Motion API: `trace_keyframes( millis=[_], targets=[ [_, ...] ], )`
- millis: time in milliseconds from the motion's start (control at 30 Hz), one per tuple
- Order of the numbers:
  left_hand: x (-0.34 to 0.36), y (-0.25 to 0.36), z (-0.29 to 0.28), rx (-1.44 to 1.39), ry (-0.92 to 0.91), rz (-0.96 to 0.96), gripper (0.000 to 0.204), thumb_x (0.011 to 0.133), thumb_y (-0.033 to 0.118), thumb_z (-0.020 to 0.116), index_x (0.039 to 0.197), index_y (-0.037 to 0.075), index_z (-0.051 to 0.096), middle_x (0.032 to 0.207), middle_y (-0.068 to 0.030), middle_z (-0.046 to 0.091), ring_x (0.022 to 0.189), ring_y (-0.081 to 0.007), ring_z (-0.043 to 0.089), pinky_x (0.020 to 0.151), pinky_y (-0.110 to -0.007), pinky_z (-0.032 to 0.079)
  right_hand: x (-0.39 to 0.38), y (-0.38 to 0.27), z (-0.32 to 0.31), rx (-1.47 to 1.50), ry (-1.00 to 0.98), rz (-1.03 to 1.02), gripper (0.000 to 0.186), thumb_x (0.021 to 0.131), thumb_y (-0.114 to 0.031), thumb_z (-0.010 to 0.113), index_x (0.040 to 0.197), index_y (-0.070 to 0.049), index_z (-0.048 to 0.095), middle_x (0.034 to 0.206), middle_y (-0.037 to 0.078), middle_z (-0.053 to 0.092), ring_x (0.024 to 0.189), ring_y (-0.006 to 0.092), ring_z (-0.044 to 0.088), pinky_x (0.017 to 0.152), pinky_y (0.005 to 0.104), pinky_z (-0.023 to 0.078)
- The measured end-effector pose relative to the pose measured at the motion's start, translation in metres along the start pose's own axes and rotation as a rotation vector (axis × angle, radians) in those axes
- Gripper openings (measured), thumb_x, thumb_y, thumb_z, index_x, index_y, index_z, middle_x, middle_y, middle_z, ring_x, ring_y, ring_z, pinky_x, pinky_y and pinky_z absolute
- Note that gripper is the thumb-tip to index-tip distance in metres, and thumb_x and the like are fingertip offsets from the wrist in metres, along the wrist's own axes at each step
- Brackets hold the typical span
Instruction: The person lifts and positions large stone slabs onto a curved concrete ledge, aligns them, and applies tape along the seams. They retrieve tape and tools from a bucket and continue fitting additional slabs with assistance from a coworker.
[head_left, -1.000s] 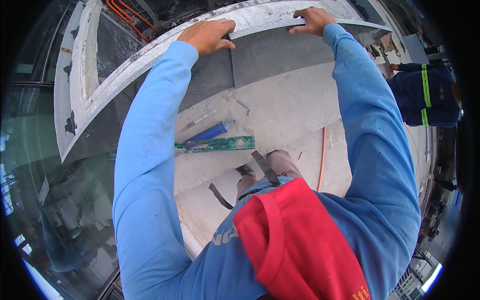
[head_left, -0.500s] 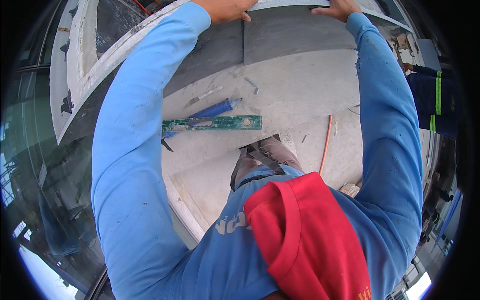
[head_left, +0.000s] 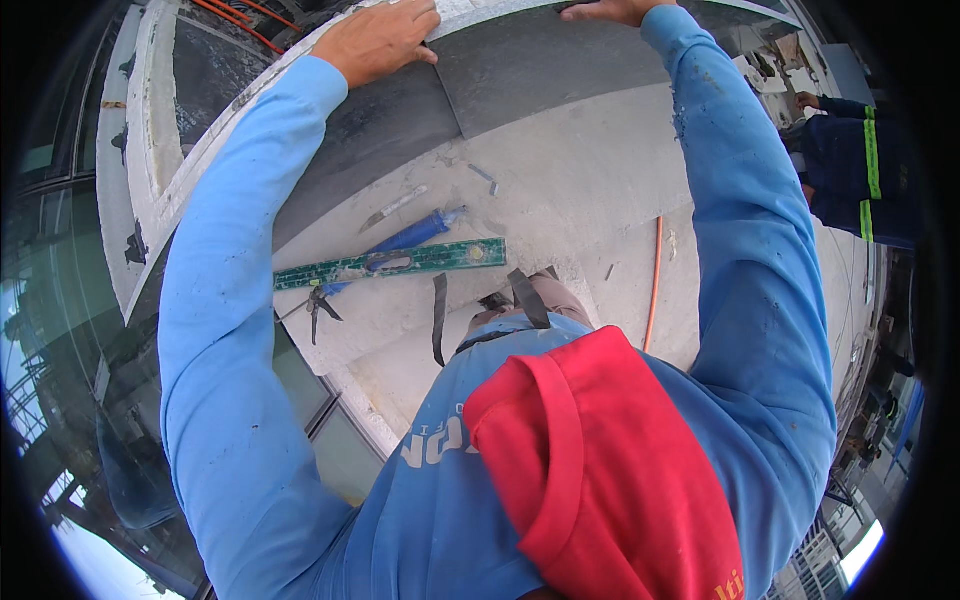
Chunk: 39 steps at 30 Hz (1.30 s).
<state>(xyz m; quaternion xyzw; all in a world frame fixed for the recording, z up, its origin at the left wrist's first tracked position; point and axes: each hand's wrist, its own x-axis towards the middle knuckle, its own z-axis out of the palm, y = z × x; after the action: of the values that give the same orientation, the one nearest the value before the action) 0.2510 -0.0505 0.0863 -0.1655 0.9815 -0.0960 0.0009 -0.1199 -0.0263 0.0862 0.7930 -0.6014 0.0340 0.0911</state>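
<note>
My left hand [head_left: 380, 40] is closed over the pale upper edge [head_left: 475, 14] of a dark grey panel [head_left: 385, 125], its thumb low against the front face. Farther right, my right hand [head_left: 612, 10] holds the same edge, its thumb along the dark face; the top of the picture cuts off its other fingers. A thin vertical joint separates this panel from a second grey panel [head_left: 550, 65]. Below them on the pale floor lie a green spirit level [head_left: 440, 257], a blue caulking gun [head_left: 412, 232] partly under it, and a putty knife [head_left: 395, 207].
An orange cord [head_left: 655, 285] runs along the floor at my right. Dark glass [head_left: 75, 260] stands at the left. A co-worker in dark clothing with bright reflective strips [head_left: 860, 180] is at the far right. Orange rods [head_left: 240, 22] show beyond the pale frame.
Both hands have shifted left along the pale edge, and the view has moved a little. More of the caulking gun's handle now shows beside the level.
</note>
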Motion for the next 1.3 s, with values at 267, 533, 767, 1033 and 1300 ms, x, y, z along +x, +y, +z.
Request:
trace_keyframes(
  millis=[267, 533, 767, 1033, 1300],
  targets=[
    [0.01, 0.011, 0.003, -0.114, 0.064, -0.085, 0.045, 0.083, 0.026, 0.081, 0.111, 0.002, 0.054, 0.106, -0.0167, 0.058, 0.089, -0.04, 0.064, 0.073, -0.047, 0.053, -0.018, 0.009, 0.014, 0.058, 0.126, 0.004, 0.099, 0.06, -0.088, 0.074, 0.122, -0.011, 0.074, 0.1, 0.013, 0.077, 0.096, 0.0326, 0.076, 0.082, 0.0431, 0.061],
    [0.017, 0.018, -0.007, -0.087, 0.0, -0.086, 0.048, 0.081, 0.021, 0.083, 0.112, 0.0, 0.052, 0.105, -0.0183, 0.059, 0.087, -0.0416, 0.063, 0.07, -0.047, 0.051, -0.027, 0.032, 0.006, 0.282, 0.191, -0.086, 0.082, 0.059, -0.085, 0.076, 0.101, -0.014, 0.079, 0.088, 0.009, 0.077, 0.087, 0.0291, 0.076, 0.071, 0.0431, 0.058],
    [0.022, 0.025, -0.013, -0.108, -0.029, -0.097, 0.052, 0.082, 0.026, 0.084, 0.113, 0.0, 0.052, 0.105, -0.0206, 0.058, 0.09, -0.0446, 0.062, 0.072, -0.048, 0.051, -0.033, 0.035, 0.01, 0.348, 0.241, -0.09, 0.084, 0.059, -0.084, 0.076, 0.105, -0.014, 0.079, 0.098, 0.006, 0.077, 0.094, 0.0276, 0.075, 0.077, 0.041, 0.058],
    [0.028, 0.04, -0.019, -0.032, -0.064, -0.189, 0.045, 0.086, 0.029, 0.081, 0.106, 0.0, 0.054, 0.103, -0.0218, 0.058, 0.091, -0.0473, 0.063, 0.073, -0.052, 0.051, -0.103, -0.007, 0.05, 0.323, 0.807, 0.125, 0.072, 0.077, -0.045, 0.086, 0.138, -0.019, 0.058, 0.137, 0.008, 0.057, 0.125, 0.0259, 0.056, 0.107, 0.05, 0.04],
    [0.034, 0.076, -0.023, -0.059, 0.017, -0.463, 0.045, 0.088, 0.03, 0.078, 0.116, 0.003, 0.055, 0.122, -0.0186, 0.056, 0.114, -0.0433, 0.059, 0.09, -0.054, 0.05, -0.549, -0.127, 0.224, 0.676, -0.31, 0.841, 0.07, 0.083, -0.03, 0.081, 0.144, -0.01, 0.052, 0.149, 0.026, 0.042, 0.126, 0.0453, 0.057, 0.105, 0.0492, 0.052]
  ],
)
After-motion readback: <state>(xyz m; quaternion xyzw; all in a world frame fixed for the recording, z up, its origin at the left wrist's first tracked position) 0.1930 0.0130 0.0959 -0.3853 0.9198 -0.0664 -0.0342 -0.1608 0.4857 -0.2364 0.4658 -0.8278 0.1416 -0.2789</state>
